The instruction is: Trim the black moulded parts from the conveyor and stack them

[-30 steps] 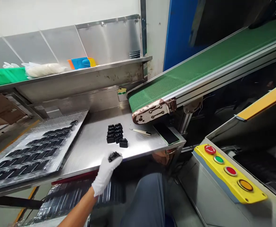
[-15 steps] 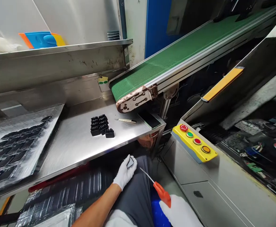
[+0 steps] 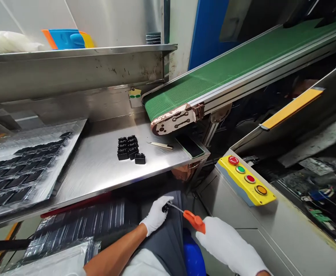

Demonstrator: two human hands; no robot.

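Observation:
My left hand [image 3: 157, 214], in a white glove, is closed around a small black plastic part [image 3: 165, 207] above my lap. Most of the part is hidden by the fingers. My gloved right hand [image 3: 218, 237] grips an orange air blow gun [image 3: 195, 221] with a thin metal nozzle. The nozzle's tip meets the black part at my left fingers; whether they touch I cannot tell. On the steel table [image 3: 99, 157] a cluster of similar black parts [image 3: 128, 146] stands in rows, with one single part [image 3: 140, 158] just in front.
A craft knife [image 3: 160, 145] and a phone [image 3: 190, 146] lie near the table's right end, below a green conveyor [image 3: 213, 80]. A tray of black parts [image 3: 21, 172] sits at left. At right is a yellow button box [image 3: 246, 180]; stacked plastic trays [image 3: 78, 226] are below the table.
My right hand has brought the blow gun leftward and up, so its nozzle reaches the part in my left hand. My left hand has turned the part. The view has shifted slightly left.

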